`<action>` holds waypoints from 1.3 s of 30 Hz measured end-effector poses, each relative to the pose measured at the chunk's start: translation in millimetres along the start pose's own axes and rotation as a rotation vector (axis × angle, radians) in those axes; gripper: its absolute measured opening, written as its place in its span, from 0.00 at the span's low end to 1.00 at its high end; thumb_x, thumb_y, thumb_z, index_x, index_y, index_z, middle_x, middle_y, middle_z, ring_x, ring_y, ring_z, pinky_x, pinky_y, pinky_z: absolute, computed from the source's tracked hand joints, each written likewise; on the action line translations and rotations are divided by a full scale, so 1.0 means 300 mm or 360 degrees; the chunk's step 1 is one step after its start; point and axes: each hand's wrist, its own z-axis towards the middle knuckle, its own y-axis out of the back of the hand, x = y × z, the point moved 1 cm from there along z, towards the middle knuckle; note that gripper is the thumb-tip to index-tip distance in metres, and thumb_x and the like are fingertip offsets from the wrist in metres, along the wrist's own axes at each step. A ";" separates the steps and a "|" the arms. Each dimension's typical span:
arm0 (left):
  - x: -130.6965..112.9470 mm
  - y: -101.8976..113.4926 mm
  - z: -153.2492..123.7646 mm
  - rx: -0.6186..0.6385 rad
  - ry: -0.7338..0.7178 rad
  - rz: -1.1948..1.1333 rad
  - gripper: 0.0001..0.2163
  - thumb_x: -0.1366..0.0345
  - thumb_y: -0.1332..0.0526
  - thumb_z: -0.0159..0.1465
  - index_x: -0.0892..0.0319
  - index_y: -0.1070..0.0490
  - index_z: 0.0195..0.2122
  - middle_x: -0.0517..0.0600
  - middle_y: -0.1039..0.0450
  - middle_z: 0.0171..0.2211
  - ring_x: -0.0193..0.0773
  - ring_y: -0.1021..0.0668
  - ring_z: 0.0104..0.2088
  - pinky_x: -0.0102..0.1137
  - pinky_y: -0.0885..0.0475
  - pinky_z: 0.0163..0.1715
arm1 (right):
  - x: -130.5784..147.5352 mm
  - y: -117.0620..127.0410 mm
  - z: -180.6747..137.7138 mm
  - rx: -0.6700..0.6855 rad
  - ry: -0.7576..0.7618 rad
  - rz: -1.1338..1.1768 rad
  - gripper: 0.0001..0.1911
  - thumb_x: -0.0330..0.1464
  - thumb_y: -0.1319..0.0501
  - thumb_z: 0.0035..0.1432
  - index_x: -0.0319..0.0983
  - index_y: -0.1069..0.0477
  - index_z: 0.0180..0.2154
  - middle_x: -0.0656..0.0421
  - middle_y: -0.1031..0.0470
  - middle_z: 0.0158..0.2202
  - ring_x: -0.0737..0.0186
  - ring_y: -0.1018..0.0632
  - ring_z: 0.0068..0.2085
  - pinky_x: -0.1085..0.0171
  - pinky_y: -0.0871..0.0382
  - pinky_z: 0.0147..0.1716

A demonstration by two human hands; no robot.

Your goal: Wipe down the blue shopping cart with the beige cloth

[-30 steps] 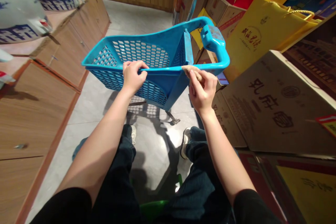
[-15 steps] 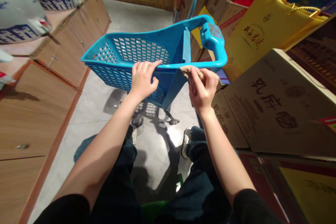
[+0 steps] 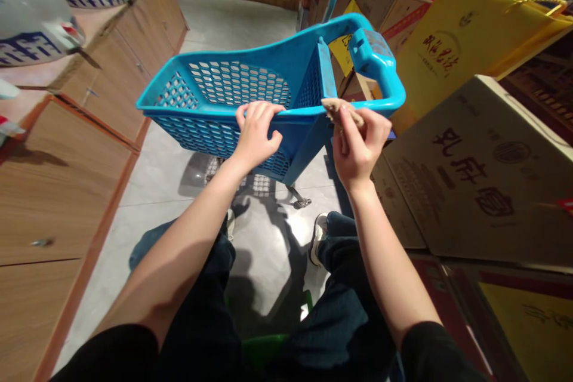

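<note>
A blue plastic shopping basket on wheels (image 3: 215, 125) stands tipped in front of me, its mesh walls and handle (image 3: 378, 68) facing me. My left hand (image 3: 257, 134) grips the near rim of the basket. My right hand (image 3: 358, 143) pinches a small brownish cloth (image 3: 340, 108) and presses it on the rim close to the handle. I am seated, with my knees and shoes below.
Wooden cabinets (image 3: 54, 191) line the left, with blue-and-white ceramic jars (image 3: 31, 18) on top. Stacked cardboard boxes (image 3: 474, 173) and a yellow gift bag (image 3: 452, 48) crowd the right. Grey tiled floor (image 3: 233, 18) runs ahead between them.
My left hand slid right along the basket rim. The basket tilted and shifted a little right and up, and my right hand with the cloth followed toward the handle.
</note>
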 end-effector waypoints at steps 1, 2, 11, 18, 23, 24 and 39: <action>-0.003 -0.002 0.001 -0.0012 0.0010 -0.0021 0.25 0.65 0.43 0.60 0.52 0.27 0.59 0.54 0.24 0.59 0.57 0.29 0.67 0.61 0.45 0.74 | -0.009 0.009 0.008 -0.0052 -0.0005 0.0002 0.21 0.39 0.47 0.77 0.43 0.20 0.60 0.48 0.26 0.53 0.48 0.22 0.55 0.45 0.24 0.56; -0.005 -0.002 0.001 -0.0019 0.0020 -0.0036 0.24 0.65 0.43 0.60 0.52 0.27 0.58 0.54 0.23 0.59 0.57 0.29 0.67 0.61 0.45 0.74 | -0.017 0.016 0.012 -0.0102 -0.0007 0.0009 0.21 0.38 0.46 0.77 0.43 0.21 0.61 0.48 0.26 0.53 0.48 0.22 0.55 0.44 0.24 0.55; 0.023 0.006 0.001 0.0007 -0.0022 0.0007 0.24 0.65 0.43 0.62 0.51 0.29 0.60 0.53 0.22 0.58 0.58 0.28 0.67 0.58 0.43 0.73 | 0.035 -0.032 -0.054 0.0321 0.0094 -0.0030 0.20 0.35 0.47 0.77 0.45 0.19 0.58 0.49 0.21 0.53 0.51 0.22 0.55 0.50 0.26 0.60; 0.010 0.008 -0.001 -0.0001 0.0024 -0.0067 0.24 0.65 0.42 0.60 0.52 0.27 0.58 0.54 0.22 0.56 0.59 0.27 0.65 0.60 0.44 0.73 | 0.037 0.005 0.001 -0.0064 0.0166 -0.0060 0.18 0.34 0.45 0.77 0.40 0.18 0.56 0.47 0.21 0.51 0.53 0.22 0.52 0.52 0.24 0.55; 0.008 0.008 -0.001 0.0021 0.0043 -0.0077 0.26 0.66 0.42 0.58 0.52 0.28 0.59 0.53 0.23 0.57 0.60 0.29 0.67 0.60 0.47 0.74 | 0.098 -0.035 -0.074 0.0496 0.0243 -0.0041 0.17 0.31 0.43 0.76 0.47 0.16 0.54 0.53 0.17 0.51 0.57 0.22 0.51 0.56 0.26 0.59; 0.009 0.008 -0.001 0.0022 0.0041 -0.0071 0.26 0.66 0.42 0.59 0.52 0.28 0.59 0.53 0.23 0.57 0.59 0.29 0.67 0.60 0.47 0.74 | 0.098 -0.032 -0.075 0.0537 0.0230 -0.0046 0.17 0.32 0.42 0.76 0.47 0.16 0.55 0.53 0.17 0.51 0.56 0.22 0.52 0.56 0.26 0.60; 0.015 0.013 -0.002 0.0031 0.0037 -0.0072 0.28 0.66 0.41 0.57 0.50 0.28 0.61 0.52 0.22 0.57 0.60 0.30 0.67 0.60 0.46 0.74 | 0.047 -0.008 -0.053 0.0564 -0.0123 0.0000 0.20 0.37 0.46 0.76 0.47 0.18 0.57 0.48 0.21 0.54 0.49 0.23 0.56 0.47 0.28 0.62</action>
